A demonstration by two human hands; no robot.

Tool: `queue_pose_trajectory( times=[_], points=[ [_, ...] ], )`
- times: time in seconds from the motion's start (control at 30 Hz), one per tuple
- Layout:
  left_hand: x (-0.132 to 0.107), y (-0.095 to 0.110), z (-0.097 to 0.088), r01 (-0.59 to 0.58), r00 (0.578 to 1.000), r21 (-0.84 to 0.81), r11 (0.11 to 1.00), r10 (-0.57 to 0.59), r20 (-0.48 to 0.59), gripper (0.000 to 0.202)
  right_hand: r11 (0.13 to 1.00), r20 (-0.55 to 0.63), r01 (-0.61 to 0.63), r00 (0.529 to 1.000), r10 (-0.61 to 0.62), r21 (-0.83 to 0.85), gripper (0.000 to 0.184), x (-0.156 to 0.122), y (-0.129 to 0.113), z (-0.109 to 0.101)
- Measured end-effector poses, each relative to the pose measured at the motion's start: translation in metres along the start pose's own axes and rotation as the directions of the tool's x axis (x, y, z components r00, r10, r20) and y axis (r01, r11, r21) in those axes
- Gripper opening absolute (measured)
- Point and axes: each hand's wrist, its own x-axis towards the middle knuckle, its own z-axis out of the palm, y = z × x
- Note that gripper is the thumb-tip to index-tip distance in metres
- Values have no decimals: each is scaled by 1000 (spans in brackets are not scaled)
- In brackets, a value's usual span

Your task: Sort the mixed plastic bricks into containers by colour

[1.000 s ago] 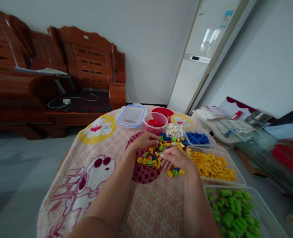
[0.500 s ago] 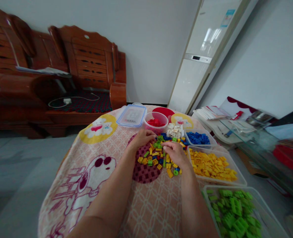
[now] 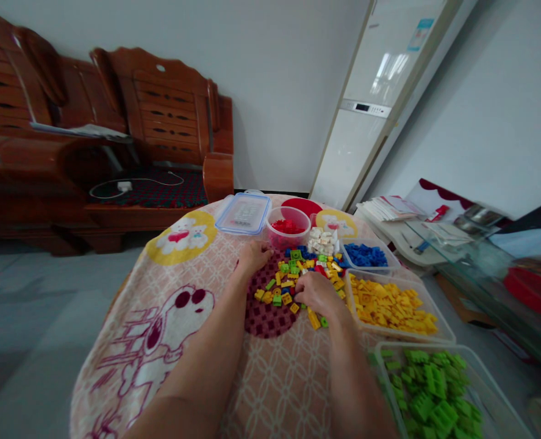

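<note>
A mixed pile of toy building bricks, mostly yellow with green, blue and a few red ones, lies on the patterned tablecloth. At the pile's left edge rests my left hand, just in front of the round pink tub of red bricks; its fingers are curled together, and anything in them is hidden. My right hand reaches down into the pile's right part. Its fingers are bent and pinched low among the bricks, and what they grip cannot be made out.
White bricks are heaped behind the pile. Along the right stand clear boxes of blue bricks, yellow bricks and green bricks. A clear container with a blue-edged lid sits at the back left. Beyond is a glass table.
My left hand has drawn back slightly left and down, away from the green bricks. My right hand has moved a little toward me and lower, uncovering red and white bricks behind it.
</note>
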Motion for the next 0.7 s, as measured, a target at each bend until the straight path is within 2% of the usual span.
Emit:
queue_pose_trajectory(
  times=[0.1, 0.23, 0.3, 0.4, 0.5, 0.57, 0.6, 0.67, 0.7],
  points=[
    [-3, 6, -2, -18, 1000, 56, 998, 18, 1, 22, 992, 10, -18, 1000, 20, -124, 17, -2, -9, 1],
    [-4, 7, -2, -17, 1000, 52, 998, 17, 2, 22, 996, 7, -18, 1000, 19, -84, 13, -2, -10, 1],
    [-4, 7, -2, -19, 1000, 53, 998, 20, -2, 22, 1000, -28, -7, 1000, 7, 16, 7, 0, -5, 1],
    [-5, 7, -3, -23, 1000, 56, 998, 23, 1, 22, 970, -132, 6, 991, 27, 243, 8, 2, 6, 1],
    [-6, 8, -3, -25, 1000, 54, 998, 25, 16, 23, 849, -195, -31, 968, 157, 527, 10, 4, 18, 1],
    [-6, 9, -3, -19, 1000, 53, 998, 18, 25, 23, 717, -224, -54, 931, 287, 695, 13, 6, 27, 1],
    [-6, 9, -3, -13, 1000, 57, 998, 12, 28, 23, 646, -251, -47, 898, 361, 762, 17, 8, 32, 1],
    [-5, 10, -3, -7, 1000, 74, 997, 5, 26, 23, 509, -329, 24, 789, 519, 860, 26, 11, 44, 0],
    [-5, 10, -3, -6, 1000, 82, 997, 4, 20, 23, 456, -380, 91, 709, 595, 885, 31, 13, 51, -1]
  ],
)
